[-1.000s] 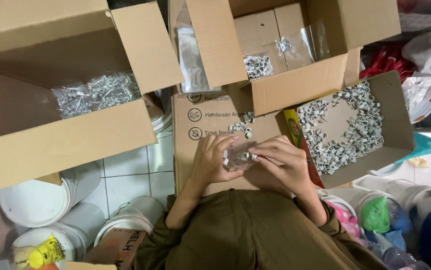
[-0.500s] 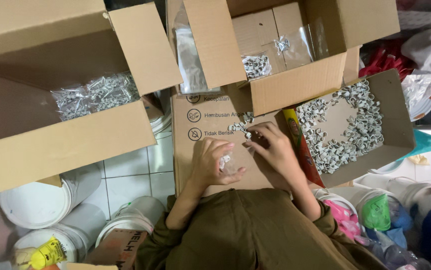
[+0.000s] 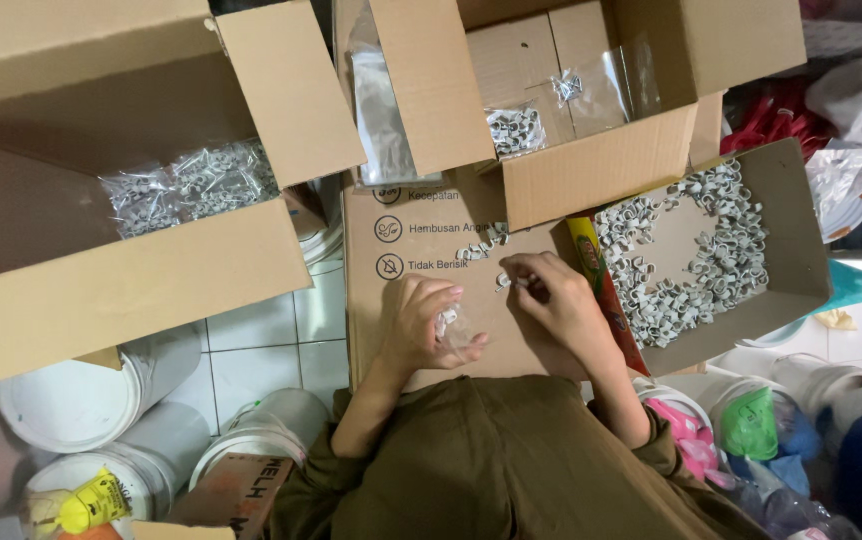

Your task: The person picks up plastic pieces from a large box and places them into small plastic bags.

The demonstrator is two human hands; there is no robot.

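White tiled floor (image 3: pixel 271 345) under crowded cardboard boxes (image 3: pixel 101 270) and white buckets (image 3: pixel 81 400).

A flat cardboard panel (image 3: pixel 421 300) on the person's lap gives the only open working room, a bare strip between the left hand (image 3: pixel 421 325) and the right hand (image 3: pixel 551 300). An open carton (image 3: pixel 591 175) walls off its far edge. A shallow tray of small white clips (image 3: pixel 781 215) blocks the right side. A large box (image 3: pixel 121 290) and white buckets (image 3: pixel 101 390) crowd the left, with a narrow gap of tiled floor (image 3: pixel 261 345) between.
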